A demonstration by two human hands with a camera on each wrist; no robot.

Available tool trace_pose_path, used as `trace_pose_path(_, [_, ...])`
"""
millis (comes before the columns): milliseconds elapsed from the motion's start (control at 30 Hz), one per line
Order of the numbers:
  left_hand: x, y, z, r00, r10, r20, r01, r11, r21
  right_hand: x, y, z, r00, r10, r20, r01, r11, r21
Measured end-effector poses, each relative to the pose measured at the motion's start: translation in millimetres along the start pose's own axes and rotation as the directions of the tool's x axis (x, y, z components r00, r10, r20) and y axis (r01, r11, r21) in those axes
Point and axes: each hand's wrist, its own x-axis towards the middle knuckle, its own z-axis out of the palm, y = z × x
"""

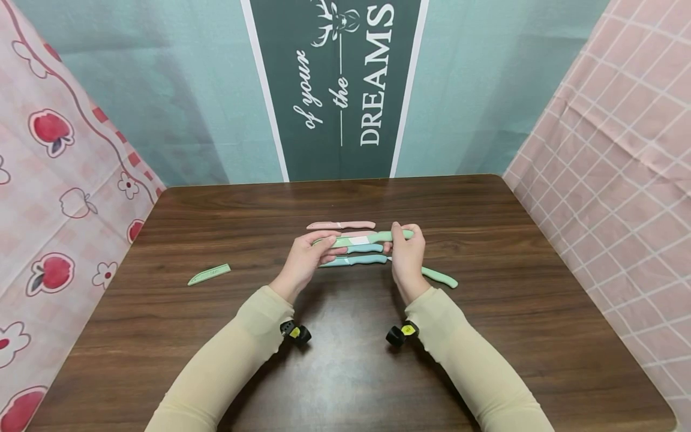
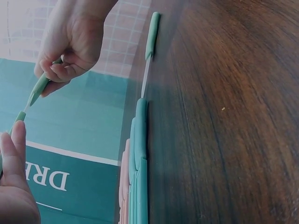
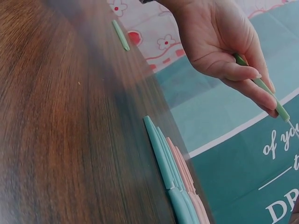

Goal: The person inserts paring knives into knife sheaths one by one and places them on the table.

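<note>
Above the table, my left hand (image 1: 302,261) pinches a green sheath (image 1: 340,242). My right hand (image 1: 407,258) grips the handle of a green knife (image 1: 382,236). A short stretch of its white blade (image 1: 358,240) shows between handle and sheath, the tip hidden inside. Below the hands lie sheathed blue knives (image 1: 367,260) and pink knives (image 1: 356,225) side by side, partly covered by the hands. A second green knife (image 1: 439,277) lies on the table beyond my right wrist, its pale blade bare in the left wrist view.
A loose green sheath (image 1: 209,273) lies on the brown wooden table (image 1: 345,384), off to the left. A teal cloth with lettering (image 1: 340,90) hangs behind the table. Patterned pink cloths flank it on both sides.
</note>
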Motion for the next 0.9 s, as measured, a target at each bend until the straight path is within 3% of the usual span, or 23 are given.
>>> trace_pose_path(633, [3.0, -1.9, 1.9, 1.000, 0.013, -0.022, -0.014, 0.999, -0.039, -1.8, 1.2, 7.2, 1.000, 0.019, -0.020, -0.018, 0.999, 0.039])
trace_pose_path(900, [2.4, -5.0, 0.4, 1.000, 0.019, -0.009, -0.019, 1.000, -0.009, -3.9, 1.0, 8.6, 0.999, 0.032, -0.013, -0.032, 0.999, 0.035])
